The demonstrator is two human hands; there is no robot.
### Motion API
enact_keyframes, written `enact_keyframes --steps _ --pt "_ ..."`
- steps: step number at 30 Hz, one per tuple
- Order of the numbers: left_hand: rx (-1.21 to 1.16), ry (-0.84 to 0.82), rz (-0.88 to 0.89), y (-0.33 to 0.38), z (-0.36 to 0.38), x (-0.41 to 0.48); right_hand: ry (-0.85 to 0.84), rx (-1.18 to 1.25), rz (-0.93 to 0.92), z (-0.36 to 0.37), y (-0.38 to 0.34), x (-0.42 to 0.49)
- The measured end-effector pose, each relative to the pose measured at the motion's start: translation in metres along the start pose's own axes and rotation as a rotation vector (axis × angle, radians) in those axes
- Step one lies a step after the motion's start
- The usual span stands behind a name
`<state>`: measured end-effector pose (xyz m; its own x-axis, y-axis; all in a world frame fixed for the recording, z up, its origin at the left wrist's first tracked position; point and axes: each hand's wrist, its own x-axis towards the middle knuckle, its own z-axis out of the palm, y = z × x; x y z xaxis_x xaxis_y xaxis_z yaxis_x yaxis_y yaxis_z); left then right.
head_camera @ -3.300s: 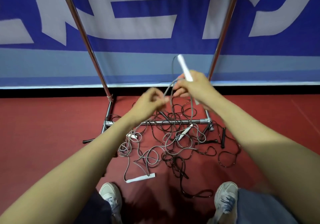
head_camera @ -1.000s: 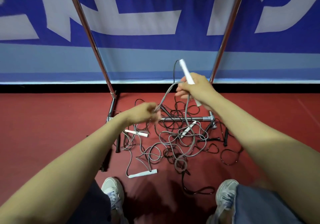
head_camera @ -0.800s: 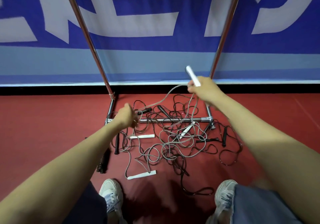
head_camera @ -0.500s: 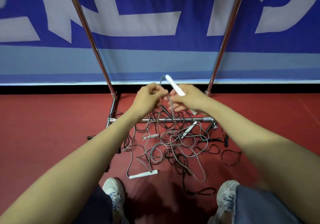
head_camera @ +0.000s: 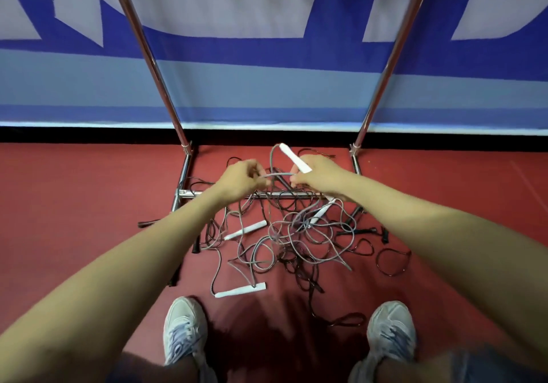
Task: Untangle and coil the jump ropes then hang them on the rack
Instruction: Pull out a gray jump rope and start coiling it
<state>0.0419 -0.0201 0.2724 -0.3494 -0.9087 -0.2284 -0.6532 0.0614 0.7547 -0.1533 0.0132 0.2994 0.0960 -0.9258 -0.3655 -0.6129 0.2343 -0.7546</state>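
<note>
Nearest, two pale shoes (head_camera: 184,329) stand on the red floor (head_camera: 74,204). Just beyond them a loose white handle (head_camera: 240,290) lies at the near edge of the jump ropes (head_camera: 296,240), a heap of gray and black cords tangled together. Above the heap the left hand (head_camera: 240,179) pinches a gray cord (head_camera: 275,175) in its fingers. The right hand (head_camera: 320,175), close beside it, is clenched round a white handle (head_camera: 295,158) that points up and away. Under a second ago the hands were spread well apart with the cord drawn between them. Now they have met again, which I read as one more loop being passed to the right hand. Most of that rope seems to lie in the heap, so the untangling looks early. Beyond the hands stands the rack (head_camera: 296,195), its base bar crossing the ropes and two chrome uprights running out of view; nothing hangs on what shows. Behind is a blue and white banner (head_camera: 267,91).
</note>
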Motion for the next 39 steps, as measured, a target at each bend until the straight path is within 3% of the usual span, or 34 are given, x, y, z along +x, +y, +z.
enact_keyframes --steps 3,4,6,9,11,13,15,17,21,23,27,33,35,39 --pt "0.421 -0.132 -0.101 -0.059 0.018 0.012 0.140 -0.034 0.036 0.015 0.009 0.044" --pt "0.487 -0.113 -0.149 -0.083 0.023 0.015 0.176 -0.031 0.068 0.023 0.018 0.058" --pt "0.469 0.080 -0.217 -0.126 0.032 0.021 0.218 -0.016 0.152 0.042 0.044 0.085" --pt "0.259 0.456 -0.180 -0.161 0.045 0.036 0.314 0.130 0.295 0.074 0.092 0.120" --pt "0.064 0.649 -0.254 -0.166 0.049 0.045 0.382 0.143 0.358 0.089 0.117 0.137" --pt "-0.044 0.572 -0.407 -0.179 0.062 0.052 0.347 0.031 0.395 0.103 0.134 0.146" --pt "-0.015 0.267 -0.602 -0.201 0.094 0.048 0.275 -0.026 0.381 0.119 0.149 0.150" --pt "-0.110 0.125 -0.817 -0.219 0.128 0.039 0.227 -0.056 0.357 0.138 0.159 0.151" --pt "-0.886 0.329 -1.107 -0.244 0.158 0.039 0.208 -0.033 0.304 0.165 0.173 0.152" --pt "-1.090 0.492 -1.129 -0.241 0.160 0.048 0.214 -0.021 0.276 0.170 0.177 0.151" --pt "-1.197 0.661 -1.174 -0.251 0.164 0.068 0.229 -0.018 0.256 0.172 0.185 0.147" --pt "-1.147 0.795 -1.204 -0.243 0.159 0.064 0.224 -0.018 0.205 0.171 0.194 0.140" --pt "-0.965 0.805 -1.124 -0.227 0.156 0.056 0.280 -0.016 0.181 0.168 0.193 0.133" --pt "-0.498 0.760 -0.755 -0.189 0.135 0.040 0.388 -0.003 0.153 0.150 0.176 0.110"
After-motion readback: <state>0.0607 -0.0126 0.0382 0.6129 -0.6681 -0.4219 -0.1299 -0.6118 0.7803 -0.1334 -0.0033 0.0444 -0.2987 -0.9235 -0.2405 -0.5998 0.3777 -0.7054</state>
